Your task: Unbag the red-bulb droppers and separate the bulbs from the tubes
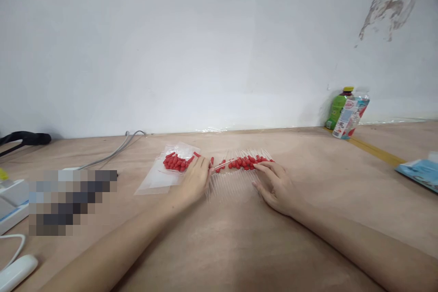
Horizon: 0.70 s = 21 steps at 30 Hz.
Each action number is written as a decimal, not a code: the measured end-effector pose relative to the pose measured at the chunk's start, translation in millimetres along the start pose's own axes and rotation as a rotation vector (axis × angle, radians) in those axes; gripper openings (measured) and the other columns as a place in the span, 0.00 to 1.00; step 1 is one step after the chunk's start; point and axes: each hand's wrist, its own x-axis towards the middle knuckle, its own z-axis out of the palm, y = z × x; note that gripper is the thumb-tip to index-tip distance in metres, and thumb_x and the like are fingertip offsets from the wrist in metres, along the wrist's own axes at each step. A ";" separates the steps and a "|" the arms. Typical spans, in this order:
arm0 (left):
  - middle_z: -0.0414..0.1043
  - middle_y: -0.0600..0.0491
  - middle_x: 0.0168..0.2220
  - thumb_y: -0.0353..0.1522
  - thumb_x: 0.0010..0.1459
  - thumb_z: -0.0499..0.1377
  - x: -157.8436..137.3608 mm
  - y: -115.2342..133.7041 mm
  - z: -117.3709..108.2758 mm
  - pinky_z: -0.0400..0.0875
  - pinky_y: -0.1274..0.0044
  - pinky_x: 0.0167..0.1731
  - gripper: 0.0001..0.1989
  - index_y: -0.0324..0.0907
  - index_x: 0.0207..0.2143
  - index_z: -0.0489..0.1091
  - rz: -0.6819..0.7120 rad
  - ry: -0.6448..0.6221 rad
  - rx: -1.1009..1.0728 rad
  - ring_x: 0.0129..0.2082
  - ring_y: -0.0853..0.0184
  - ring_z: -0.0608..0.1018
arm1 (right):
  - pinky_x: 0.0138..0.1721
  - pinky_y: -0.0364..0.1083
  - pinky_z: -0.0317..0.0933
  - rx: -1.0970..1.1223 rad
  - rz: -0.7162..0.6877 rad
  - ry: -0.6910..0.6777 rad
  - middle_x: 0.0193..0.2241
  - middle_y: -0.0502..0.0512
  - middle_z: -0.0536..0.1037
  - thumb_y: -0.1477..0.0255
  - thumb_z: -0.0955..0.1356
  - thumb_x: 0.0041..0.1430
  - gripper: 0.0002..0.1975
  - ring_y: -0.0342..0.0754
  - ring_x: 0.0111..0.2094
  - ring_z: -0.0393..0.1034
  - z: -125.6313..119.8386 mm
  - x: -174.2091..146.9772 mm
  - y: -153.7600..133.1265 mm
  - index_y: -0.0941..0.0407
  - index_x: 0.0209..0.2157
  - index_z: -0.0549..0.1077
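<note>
A row of thin pale sticks with red tips (244, 163) lies on the wooden table between my hands. Clear, thin strips (232, 187) spread out in front of it, their kind hard to make out. My left hand (197, 175) is closed at the row's left end, with a thin pale stick (222, 164) sticking out from its fingertips toward the right. Beside that hand, a clear plastic bag (153, 182) lies flat under a pile of small red pieces (174, 162). At the right end, my right hand (276, 186) has thumb and fingers apart, its fingertips at the red tips.
Two bottles, one green (337, 108) and one clear with a label (351, 116), stand by the wall at right. A blue packet (419, 171) lies at the right edge. On the left are a grey cable (116, 151), a white power strip (15, 200) and a blurred-out patch.
</note>
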 end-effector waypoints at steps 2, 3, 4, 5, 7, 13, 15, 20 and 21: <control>0.65 0.50 0.31 0.30 0.60 0.44 -9.8 7.5 3.8 0.65 0.71 0.34 0.08 0.40 0.33 0.62 0.054 0.029 -0.065 0.33 0.64 0.68 | 0.47 0.54 0.55 0.014 -0.075 0.002 0.46 0.62 0.68 0.65 0.63 0.55 0.22 0.53 0.48 0.61 0.2 2.4 -3.0 0.57 0.51 0.62; 0.65 0.50 0.31 0.30 0.60 0.45 -13.5 11.5 6.5 0.65 0.72 0.33 0.08 0.40 0.32 0.61 0.078 0.052 -0.092 0.32 0.65 0.68 | 0.47 0.54 0.55 0.017 -0.112 -0.009 0.48 0.62 0.67 0.65 0.63 0.55 0.23 0.53 0.48 0.61 0.5 3.7 -4.8 0.57 0.52 0.61; 0.65 0.51 0.30 0.30 0.60 0.45 -16.3 15.3 9.6 0.65 0.73 0.33 0.07 0.40 0.32 0.61 0.106 0.075 -0.118 0.32 0.66 0.68 | 0.48 0.54 0.54 0.018 -0.149 -0.022 0.48 0.62 0.67 0.65 0.63 0.55 0.23 0.53 0.49 0.60 1.0 4.9 -6.8 0.56 0.52 0.61; 0.65 0.51 0.30 0.29 0.60 0.46 -18.5 18.8 12.7 0.66 0.74 0.33 0.07 0.40 0.32 0.61 0.136 0.096 -0.142 0.32 0.66 0.69 | 0.49 0.55 0.54 0.018 -0.184 -0.034 0.49 0.61 0.67 0.65 0.63 0.55 0.23 0.53 0.49 0.60 1.7 6.1 -9.0 0.56 0.52 0.62; 0.65 0.51 0.30 0.29 0.60 0.46 -20.9 23.9 18.5 0.66 0.75 0.33 0.06 0.39 0.33 0.62 0.198 0.123 -0.183 0.32 0.67 0.69 | 0.50 0.56 0.52 0.017 -0.238 -0.048 0.48 0.59 0.68 0.65 0.63 0.56 0.21 0.53 0.49 0.61 3.5 8.3 -13.2 0.55 0.51 0.63; 0.68 0.49 0.34 0.29 0.60 0.48 -21.7 27.7 21.5 0.67 0.74 0.36 0.06 0.39 0.38 0.62 0.261 0.136 -0.216 0.36 0.66 0.70 | 0.50 0.56 0.51 0.031 -0.256 -0.001 0.41 0.52 0.74 0.71 0.63 0.57 0.10 0.50 0.46 0.63 9.5 11.9 -20.1 0.51 0.40 0.72; 0.68 0.47 0.40 0.32 0.59 0.50 -20.6 28.4 19.9 0.66 0.71 0.40 0.10 0.40 0.42 0.63 0.252 0.112 -0.205 0.41 0.63 0.69 | 0.49 0.55 0.52 0.044 -0.264 0.008 0.40 0.51 0.75 0.71 0.64 0.56 0.09 0.50 0.46 0.64 10.4 11.7 -19.9 0.51 0.38 0.73; 0.72 0.51 0.38 0.31 0.59 0.51 -17.6 31.0 22.3 0.63 0.70 0.44 0.08 0.41 0.39 0.67 0.282 0.092 -0.212 0.42 0.65 0.70 | 0.50 0.54 0.52 0.063 -0.247 -0.021 0.40 0.51 0.75 0.70 0.64 0.57 0.11 0.49 0.45 0.64 10.8 10.6 -18.5 0.50 0.41 0.72; 0.72 0.52 0.37 0.31 0.59 0.51 -17.3 31.3 23.2 0.63 0.70 0.44 0.07 0.41 0.38 0.67 0.281 0.093 -0.215 0.41 0.66 0.71 | 0.50 0.54 0.52 0.069 -0.239 -0.032 0.41 0.52 0.75 0.68 0.64 0.57 0.11 0.49 0.45 0.64 10.9 10.5 -18.4 0.51 0.42 0.71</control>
